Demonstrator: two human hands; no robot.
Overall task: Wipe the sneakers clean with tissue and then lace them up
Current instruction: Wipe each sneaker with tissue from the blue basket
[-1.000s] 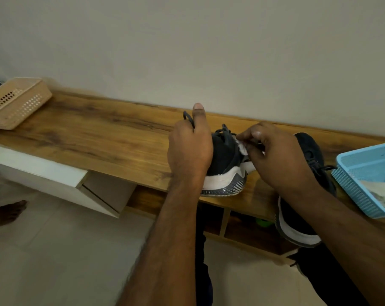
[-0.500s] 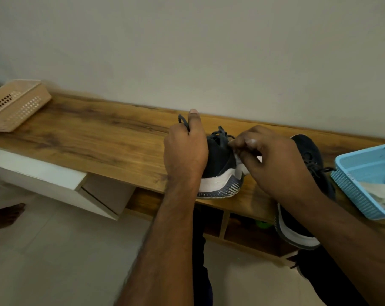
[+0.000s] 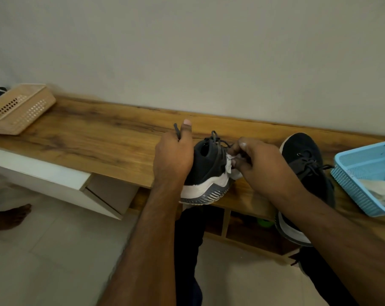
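A black sneaker (image 3: 209, 171) with a white and grey sole stands on the front edge of the wooden shelf (image 3: 98, 140). My left hand (image 3: 172, 156) grips its heel, with a dark lace end sticking up beside the thumb. My right hand (image 3: 260, 164) pinches a crumpled white tissue (image 3: 229, 164) against the sneaker's side near the laces. A second black sneaker (image 3: 306, 160) lies to the right, partly hidden behind my right forearm, its heel hanging over the shelf edge.
A light blue basket (image 3: 350, 184) with white tissues stands at the right end of the shelf. A tan basket (image 3: 19, 108) sits at the far left. A wall runs behind the shelf. A bare foot (image 3: 9, 216) rests on the tiled floor at the left.
My right hand with the tissue has shifted slightly along the sneaker's side, and more of the tissue shows now. My left hand keeps its hold on the heel.
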